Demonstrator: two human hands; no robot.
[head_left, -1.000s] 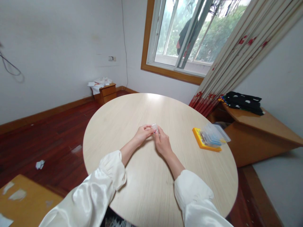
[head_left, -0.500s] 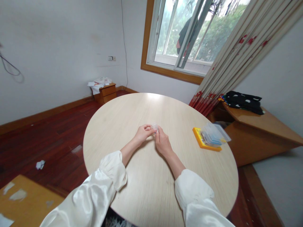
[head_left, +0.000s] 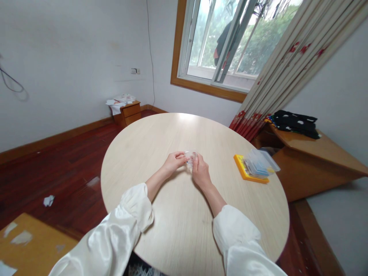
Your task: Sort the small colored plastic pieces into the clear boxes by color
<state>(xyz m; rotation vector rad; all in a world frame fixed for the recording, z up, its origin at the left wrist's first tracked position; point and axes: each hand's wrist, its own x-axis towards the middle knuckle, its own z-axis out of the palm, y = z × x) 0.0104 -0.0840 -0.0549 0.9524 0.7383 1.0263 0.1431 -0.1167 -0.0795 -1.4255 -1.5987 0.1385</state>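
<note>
Between my two hands, over the middle of the round pale table (head_left: pixel 178 237), is a small clear plastic item (head_left: pixel 191 155), perhaps a bag or case; its contents are too small to tell. My left hand (head_left: pixel 174 161) pinches its left side with thumb and fingers. At its right side my right hand (head_left: pixel 200 171) has its fingers closed on it. White satin sleeves cover both forearms.
On the table's right side, a yellow tray (head_left: pixel 244 172) holds clear plastic boxes (head_left: pixel 260 163). A brown desk (head_left: pixel 313 168) with dark cloth (head_left: pixel 296 123) stands beyond. Cardboard (head_left: pixel 34 245) lies lower left, and a small cabinet (head_left: pixel 131 111) stands at the back.
My right hand has moved slightly to the right, away from my left hand. More of the clear plastic item now shows between them.
</note>
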